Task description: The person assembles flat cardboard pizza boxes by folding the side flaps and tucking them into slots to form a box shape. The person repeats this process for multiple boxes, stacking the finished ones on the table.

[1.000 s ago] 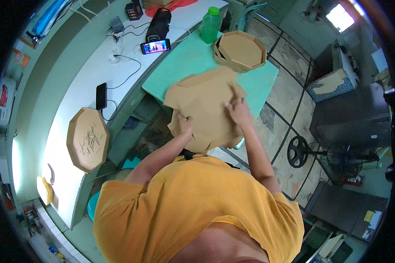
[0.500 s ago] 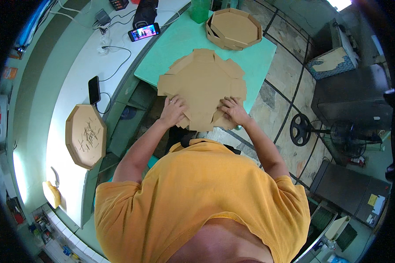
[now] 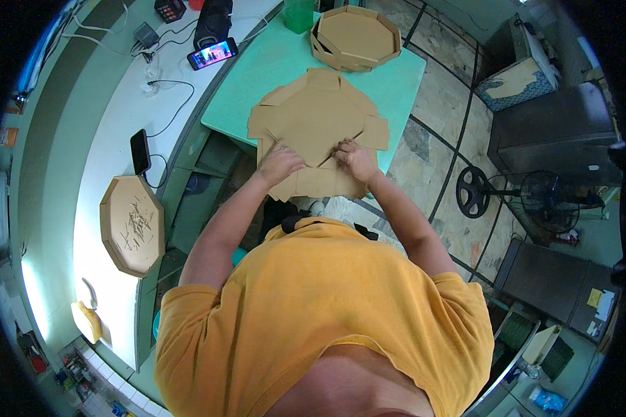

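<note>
A brown cardboard box blank (image 3: 316, 115), roughly octagonal with flaps around its rim, lies on the green table and reaches past its near edge. My left hand (image 3: 282, 163) is closed on a flap at the near left side of the blank. At the near right, my right hand (image 3: 355, 160) pinches another flap, which stands raised with a dark edge running slantwise beside the fingers. The flaps on the far side lie nearly flat. My fingertips are partly hidden behind the raised cardboard.
Folded octagonal cardboard trays (image 3: 358, 38) are stacked at the far end of the green table (image 3: 222, 104), near a green container (image 3: 299, 15). On the white counter at left are a lit phone (image 3: 213, 53), a dark phone (image 3: 140, 151) and an octagonal tray (image 3: 153, 260) with cardboard scraps.
Both hands have moved inward, toward the middle of the blank. The near side flaps under them are now folded up. The whole scene has shifted slightly left in view.
</note>
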The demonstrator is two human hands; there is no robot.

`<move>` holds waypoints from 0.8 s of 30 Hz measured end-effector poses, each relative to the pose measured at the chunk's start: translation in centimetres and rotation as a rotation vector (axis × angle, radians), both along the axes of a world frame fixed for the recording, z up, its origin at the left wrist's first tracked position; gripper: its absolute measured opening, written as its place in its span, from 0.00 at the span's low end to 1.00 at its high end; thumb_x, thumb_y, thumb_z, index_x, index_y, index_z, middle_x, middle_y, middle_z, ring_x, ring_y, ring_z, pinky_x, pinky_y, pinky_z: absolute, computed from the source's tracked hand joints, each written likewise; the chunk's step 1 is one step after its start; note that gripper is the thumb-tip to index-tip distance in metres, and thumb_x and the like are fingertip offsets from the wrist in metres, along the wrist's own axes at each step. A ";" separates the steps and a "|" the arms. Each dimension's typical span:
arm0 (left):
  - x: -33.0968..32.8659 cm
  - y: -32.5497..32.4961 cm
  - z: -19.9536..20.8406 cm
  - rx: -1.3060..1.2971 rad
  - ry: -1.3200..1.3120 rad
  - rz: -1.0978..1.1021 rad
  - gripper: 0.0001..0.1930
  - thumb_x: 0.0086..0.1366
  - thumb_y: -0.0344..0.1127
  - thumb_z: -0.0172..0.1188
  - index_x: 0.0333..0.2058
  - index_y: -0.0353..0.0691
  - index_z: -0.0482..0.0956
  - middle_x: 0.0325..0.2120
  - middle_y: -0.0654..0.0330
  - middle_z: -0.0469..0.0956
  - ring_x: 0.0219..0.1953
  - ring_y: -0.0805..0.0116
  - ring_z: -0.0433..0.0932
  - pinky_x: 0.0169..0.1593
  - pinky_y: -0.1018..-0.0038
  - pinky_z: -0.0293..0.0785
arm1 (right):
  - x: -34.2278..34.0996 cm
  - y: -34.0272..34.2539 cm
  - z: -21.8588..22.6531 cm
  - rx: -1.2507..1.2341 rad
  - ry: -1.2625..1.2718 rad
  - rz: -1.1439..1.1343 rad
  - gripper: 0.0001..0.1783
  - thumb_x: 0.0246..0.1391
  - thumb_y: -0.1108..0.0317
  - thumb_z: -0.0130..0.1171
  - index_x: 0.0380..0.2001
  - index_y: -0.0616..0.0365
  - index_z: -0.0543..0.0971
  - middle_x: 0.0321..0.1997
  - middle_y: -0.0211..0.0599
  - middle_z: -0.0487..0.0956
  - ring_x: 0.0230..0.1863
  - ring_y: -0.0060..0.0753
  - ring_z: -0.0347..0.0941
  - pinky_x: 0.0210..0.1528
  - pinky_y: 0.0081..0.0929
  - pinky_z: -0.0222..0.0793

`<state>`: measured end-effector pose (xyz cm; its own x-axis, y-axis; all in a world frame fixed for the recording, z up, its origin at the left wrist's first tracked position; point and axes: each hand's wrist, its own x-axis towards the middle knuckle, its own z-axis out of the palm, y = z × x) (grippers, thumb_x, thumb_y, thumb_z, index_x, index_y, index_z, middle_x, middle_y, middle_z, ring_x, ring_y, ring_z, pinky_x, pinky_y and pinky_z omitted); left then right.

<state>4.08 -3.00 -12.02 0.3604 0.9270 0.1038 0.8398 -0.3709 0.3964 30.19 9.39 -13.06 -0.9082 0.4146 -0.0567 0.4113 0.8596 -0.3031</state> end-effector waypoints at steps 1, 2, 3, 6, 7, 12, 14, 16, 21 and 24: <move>0.3 0.2 0.0 -0.015 -0.040 0.007 0.09 0.63 0.42 0.57 0.34 0.46 0.82 0.32 0.59 0.80 0.44 0.59 0.76 0.63 0.56 0.57 | 0.2 -0.5 0.0 0.103 0.056 0.041 0.21 0.53 0.61 0.56 0.49 0.55 0.76 0.52 0.39 0.75 0.62 0.46 0.65 0.70 0.45 0.50; 0.5 0.4 -0.2 -0.050 -0.069 0.035 0.09 0.63 0.42 0.57 0.35 0.46 0.81 0.32 0.58 0.80 0.44 0.58 0.76 0.63 0.55 0.57 | 0.5 -1.1 0.2 0.192 0.046 0.072 0.26 0.54 0.56 0.55 0.53 0.58 0.74 0.57 0.42 0.72 0.65 0.46 0.61 0.71 0.46 0.48; 0.6 0.5 -0.3 -0.089 -0.106 0.053 0.09 0.63 0.42 0.56 0.35 0.45 0.81 0.33 0.58 0.80 0.44 0.58 0.76 0.63 0.55 0.57 | 0.7 -1.7 0.5 0.257 -0.045 0.084 0.31 0.54 0.51 0.55 0.56 0.60 0.72 0.62 0.44 0.70 0.68 0.47 0.58 0.72 0.46 0.45; 0.7 0.7 -0.9 -0.109 -0.121 0.054 0.09 0.64 0.41 0.56 0.36 0.44 0.79 0.35 0.57 0.79 0.46 0.56 0.75 0.64 0.54 0.57 | 1.4 -3.9 1.9 0.161 -0.022 0.067 0.51 0.51 0.33 0.50 0.63 0.69 0.62 0.72 0.51 0.55 0.74 0.47 0.45 0.74 0.48 0.36; 0.7 0.8 -1.1 -0.104 -0.097 0.048 0.09 0.64 0.41 0.56 0.37 0.44 0.79 0.35 0.57 0.79 0.47 0.56 0.75 0.65 0.53 0.56 | 1.4 -4.2 2.3 0.211 -0.133 0.077 0.55 0.49 0.30 0.49 0.64 0.70 0.59 0.72 0.53 0.53 0.74 0.47 0.44 0.74 0.48 0.34; 0.0 0.1 -1.5 0.035 -0.090 -0.043 0.16 0.64 0.44 0.57 0.45 0.42 0.79 0.46 0.56 0.78 0.59 0.54 0.67 0.68 0.52 0.51 | 1.6 -5.3 3.2 0.231 -0.162 0.053 0.61 0.47 0.25 0.47 0.66 0.72 0.55 0.73 0.56 0.48 0.75 0.48 0.41 0.74 0.49 0.27; -0.5 -0.6 -1.3 0.040 -0.094 -0.060 0.18 0.64 0.45 0.57 0.47 0.40 0.78 0.50 0.56 0.77 0.64 0.53 0.63 0.68 0.50 0.49 | 1.7 -5.1 3.0 0.263 -0.041 0.042 0.54 0.49 0.30 0.49 0.63 0.71 0.61 0.71 0.55 0.55 0.73 0.49 0.47 0.74 0.50 0.32; -0.9 -1.3 -1.0 0.077 -0.086 -0.083 0.19 0.65 0.47 0.55 0.46 0.39 0.78 0.52 0.55 0.76 0.66 0.53 0.59 0.69 0.49 0.47 | 1.7 -4.7 2.7 0.239 0.056 0.014 0.45 0.53 0.36 0.50 0.59 0.69 0.67 0.66 0.53 0.62 0.70 0.49 0.54 0.73 0.50 0.35; -0.5 -0.6 -0.6 -0.065 -0.080 0.059 0.17 0.65 0.44 0.55 0.45 0.39 0.78 0.43 0.54 0.78 0.62 0.53 0.63 0.68 0.46 0.44 | 0.4 -3.2 2.4 0.132 0.078 -0.133 0.18 0.60 0.56 0.52 0.39 0.61 0.76 0.44 0.44 0.78 0.54 0.46 0.70 0.64 0.50 0.55; 0.3 0.3 -0.7 -0.169 -0.149 0.232 0.14 0.65 0.42 0.54 0.43 0.41 0.79 0.37 0.56 0.78 0.56 0.54 0.68 0.68 0.46 0.45 | -1.3 -2.8 2.1 -0.114 0.182 -0.381 0.12 0.58 0.59 0.56 0.32 0.58 0.75 0.35 0.42 0.77 0.45 0.46 0.72 0.51 0.47 0.62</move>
